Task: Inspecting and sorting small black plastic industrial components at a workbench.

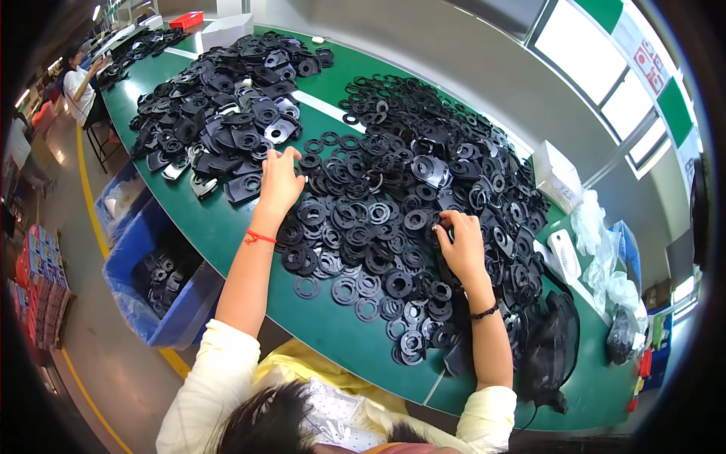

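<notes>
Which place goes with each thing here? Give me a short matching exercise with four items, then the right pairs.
Things:
1. left hand
2. right hand
3. blue bin
4. white box

Places:
A. on the floor beside the green table, holding black parts
B. on the ring pile, fingers pinching a black part
C. at the table's far edge, near the wall
D. between the two black heaps, fingers spread on flat pieces

Pairs: 1-D, 2-B, 3-A, 4-C

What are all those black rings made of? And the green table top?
The black rings look like matte plastic or rubber: flat, dull, all one shape; I cannot tell which. The green table top looks like a smooth mat with a soft sheen, perhaps rubber or vinyl.
</notes>
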`<state>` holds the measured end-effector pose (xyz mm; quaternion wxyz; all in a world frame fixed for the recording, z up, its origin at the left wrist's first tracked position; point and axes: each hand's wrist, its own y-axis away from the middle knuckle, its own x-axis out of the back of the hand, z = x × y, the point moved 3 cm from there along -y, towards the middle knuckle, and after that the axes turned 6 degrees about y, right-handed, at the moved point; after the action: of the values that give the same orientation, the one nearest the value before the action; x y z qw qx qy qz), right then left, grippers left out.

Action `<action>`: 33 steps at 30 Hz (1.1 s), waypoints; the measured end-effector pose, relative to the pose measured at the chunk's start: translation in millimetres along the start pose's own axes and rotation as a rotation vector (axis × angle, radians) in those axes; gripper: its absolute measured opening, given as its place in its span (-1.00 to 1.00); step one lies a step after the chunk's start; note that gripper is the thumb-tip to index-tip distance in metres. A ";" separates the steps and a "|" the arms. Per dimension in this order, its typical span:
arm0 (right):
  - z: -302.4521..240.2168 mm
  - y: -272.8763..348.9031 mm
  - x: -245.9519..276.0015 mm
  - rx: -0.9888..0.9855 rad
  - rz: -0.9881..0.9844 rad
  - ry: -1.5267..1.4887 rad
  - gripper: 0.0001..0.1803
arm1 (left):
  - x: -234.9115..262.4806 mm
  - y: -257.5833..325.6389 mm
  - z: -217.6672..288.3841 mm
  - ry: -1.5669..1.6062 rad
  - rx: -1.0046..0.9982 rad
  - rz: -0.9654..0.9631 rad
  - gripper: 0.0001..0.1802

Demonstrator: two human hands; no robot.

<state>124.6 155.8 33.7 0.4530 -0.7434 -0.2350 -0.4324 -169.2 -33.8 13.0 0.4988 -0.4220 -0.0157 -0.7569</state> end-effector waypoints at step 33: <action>2.9 -7.5 15.0 0.075 -0.288 -0.296 -0.69 | -51.2 53.5 91.6 0.985 -0.001 -0.613 -0.71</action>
<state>128.0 161.3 49.4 0.3743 -0.7401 -0.4187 -0.3699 -63.5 18.1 17.2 0.2053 0.0035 0.0971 -0.9739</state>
